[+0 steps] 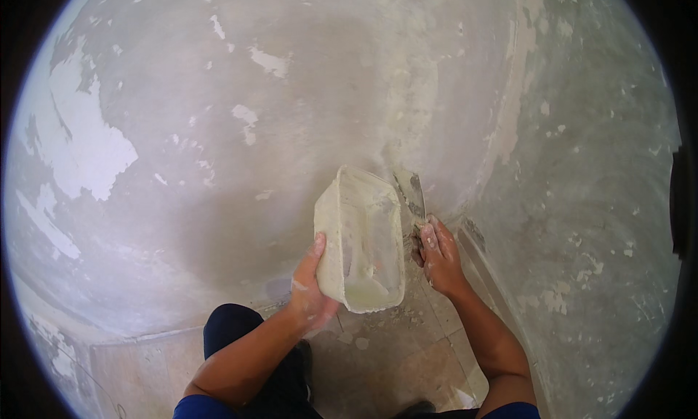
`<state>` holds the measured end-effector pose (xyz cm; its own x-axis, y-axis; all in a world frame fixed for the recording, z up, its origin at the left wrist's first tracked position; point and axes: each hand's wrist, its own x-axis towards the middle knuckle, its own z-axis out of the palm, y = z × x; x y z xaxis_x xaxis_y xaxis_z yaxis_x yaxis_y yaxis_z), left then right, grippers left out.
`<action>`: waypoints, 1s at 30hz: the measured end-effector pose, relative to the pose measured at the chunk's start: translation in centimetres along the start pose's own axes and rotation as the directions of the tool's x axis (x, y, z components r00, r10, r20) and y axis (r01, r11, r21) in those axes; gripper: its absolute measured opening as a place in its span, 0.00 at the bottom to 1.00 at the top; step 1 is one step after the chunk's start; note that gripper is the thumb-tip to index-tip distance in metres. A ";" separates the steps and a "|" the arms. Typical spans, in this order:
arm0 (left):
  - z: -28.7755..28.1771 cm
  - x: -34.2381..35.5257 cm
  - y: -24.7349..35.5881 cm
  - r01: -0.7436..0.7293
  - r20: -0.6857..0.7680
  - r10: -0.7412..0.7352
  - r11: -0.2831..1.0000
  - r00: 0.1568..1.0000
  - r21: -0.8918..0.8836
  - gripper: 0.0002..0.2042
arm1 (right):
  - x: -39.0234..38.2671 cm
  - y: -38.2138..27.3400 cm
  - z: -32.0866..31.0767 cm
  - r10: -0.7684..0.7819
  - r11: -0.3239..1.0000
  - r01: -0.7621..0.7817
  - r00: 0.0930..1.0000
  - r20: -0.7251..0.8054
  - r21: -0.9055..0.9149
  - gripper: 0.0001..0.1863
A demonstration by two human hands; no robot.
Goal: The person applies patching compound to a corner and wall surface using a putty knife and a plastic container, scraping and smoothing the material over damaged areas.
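Observation:
My left hand (311, 292) grips a rectangular tub (363, 274) from its left side, fingers partly hidden behind and beneath it. Pale cream compound coats the tub's walls, with a little smeared inside. Just right of the tub, my right hand (440, 255) is closed around a putty knife (412, 190), whose smeared blade points up at the lower end of a pale strip of compound (407, 85) on the wall. I cannot tell whether the blade touches the wall. Both hands have white smears on them.
A patchy grey wall (182, 128) with white flaked spots faces me, meeting a darker grey wall (589, 201) at a corner on the right. Below, a tiled floor (385, 353) has bits of debris near the skirting. My dark-clad legs (229, 324) show at the lower edge.

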<state>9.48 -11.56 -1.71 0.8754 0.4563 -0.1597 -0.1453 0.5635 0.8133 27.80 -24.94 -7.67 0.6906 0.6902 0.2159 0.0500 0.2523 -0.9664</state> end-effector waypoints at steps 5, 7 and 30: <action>-0.8 0.0 0.5 -0.073 0.010 0.073 0.997 0.997 -0.033 0.37 | -0.5 -0.5 0.4 0.071 0.992 -0.077 0.996 0.058 0.096 0.15; -0.8 -0.2 0.8 -0.085 -0.003 0.085 0.995 0.996 -0.048 0.37 | -0.5 0.0 0.2 0.060 0.990 -0.072 0.993 0.099 0.121 0.15; -0.6 0.0 0.6 -0.135 0.088 0.134 0.991 0.987 0.012 0.40 | -0.9 -0.7 -0.2 -0.033 0.999 0.032 0.996 0.083 0.011 0.15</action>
<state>9.08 -10.83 -1.54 0.8851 0.4654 -0.0001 -0.2569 0.4887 0.8338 27.31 -25.90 -7.23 0.6260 0.7357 0.2584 0.0644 0.2815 -0.9574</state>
